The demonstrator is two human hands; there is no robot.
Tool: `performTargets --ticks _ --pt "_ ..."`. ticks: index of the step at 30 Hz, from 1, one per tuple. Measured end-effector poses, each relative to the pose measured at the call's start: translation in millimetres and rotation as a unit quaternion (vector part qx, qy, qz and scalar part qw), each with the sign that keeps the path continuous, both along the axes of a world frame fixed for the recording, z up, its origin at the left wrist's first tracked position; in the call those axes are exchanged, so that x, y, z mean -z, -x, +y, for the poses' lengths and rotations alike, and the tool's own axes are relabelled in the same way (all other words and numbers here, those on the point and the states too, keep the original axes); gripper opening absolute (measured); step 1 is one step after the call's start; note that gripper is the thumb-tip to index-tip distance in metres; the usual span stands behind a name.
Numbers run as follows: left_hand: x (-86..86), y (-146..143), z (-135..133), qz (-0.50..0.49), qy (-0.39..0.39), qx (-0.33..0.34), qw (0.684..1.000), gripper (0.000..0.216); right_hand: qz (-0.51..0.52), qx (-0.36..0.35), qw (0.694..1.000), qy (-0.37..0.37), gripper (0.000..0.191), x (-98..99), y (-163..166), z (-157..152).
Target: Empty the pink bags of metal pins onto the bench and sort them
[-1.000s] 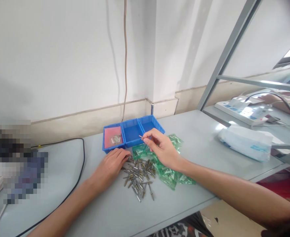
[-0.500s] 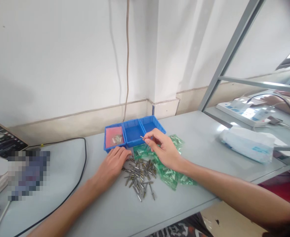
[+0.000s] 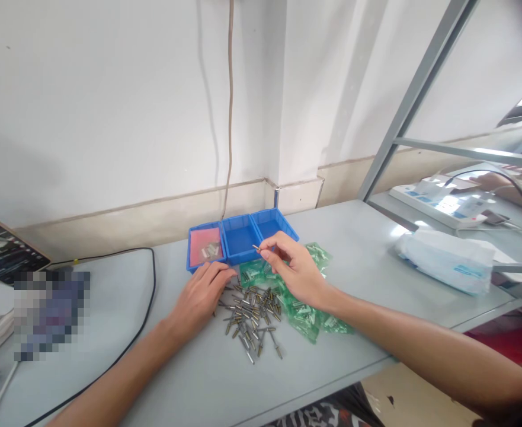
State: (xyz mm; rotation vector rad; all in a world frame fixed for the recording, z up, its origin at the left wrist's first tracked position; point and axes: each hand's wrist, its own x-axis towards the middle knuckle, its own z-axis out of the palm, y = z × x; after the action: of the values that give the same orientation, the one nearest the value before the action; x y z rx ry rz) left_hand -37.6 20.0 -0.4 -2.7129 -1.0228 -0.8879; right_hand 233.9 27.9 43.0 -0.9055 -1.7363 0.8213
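A loose pile of small metal pins (image 3: pixel 252 314), grey with brass-coloured parts, lies on the table in front of me. At its left edge is my left hand (image 3: pixel 202 290), fingers bent and close together; the fingertips are partly hidden, so what they pinch, if anything, cannot be made out. My right hand (image 3: pixel 294 264) is raised over the green plastic bags (image 3: pixel 303 317). Between its thumb and forefinger it pinches one thin metal pin (image 3: pixel 256 248), which points left, in front of the middle blue bin (image 3: pixel 238 234).
The left blue bin (image 3: pixel 192 249) holds a pink sheet and a clear bag of small parts. A right blue bin (image 3: pixel 272 222) adjoins. A phone (image 3: pixel 9 249) and black cable (image 3: pixel 154 279) are left; a white-blue packet (image 3: pixel 447 261) and metal frame (image 3: pixel 389 142) right.
My left hand has shifted very slightly left at the pile's edge, and a few pins there and at the front have moved a little. My right hand holds its pin almost still.
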Motion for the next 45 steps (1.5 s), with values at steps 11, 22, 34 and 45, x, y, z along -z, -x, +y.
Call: performTargets --ticks 11,22,34,45 --pt "6.2 4 1 0.002 -0.016 -0.004 1.000 0.037 -0.001 -0.001 1.000 -0.001 0.014 0.5 0 0" --pt "10.9 5 3 -0.009 0.029 -0.003 1.000 0.038 0.000 -0.003 1.000 -0.008 0.014 1.9 0 0" --pt "8.6 -1 7 -0.098 0.047 -0.016 0.994 0.028 -0.025 0.008 0.999 -0.025 0.016 0.0 -1 -2" --pt "6.8 -1 7 -0.118 0.054 -0.020 0.991 0.023 -0.023 0.003 1.000 -0.021 0.016 0.3 0 -2"
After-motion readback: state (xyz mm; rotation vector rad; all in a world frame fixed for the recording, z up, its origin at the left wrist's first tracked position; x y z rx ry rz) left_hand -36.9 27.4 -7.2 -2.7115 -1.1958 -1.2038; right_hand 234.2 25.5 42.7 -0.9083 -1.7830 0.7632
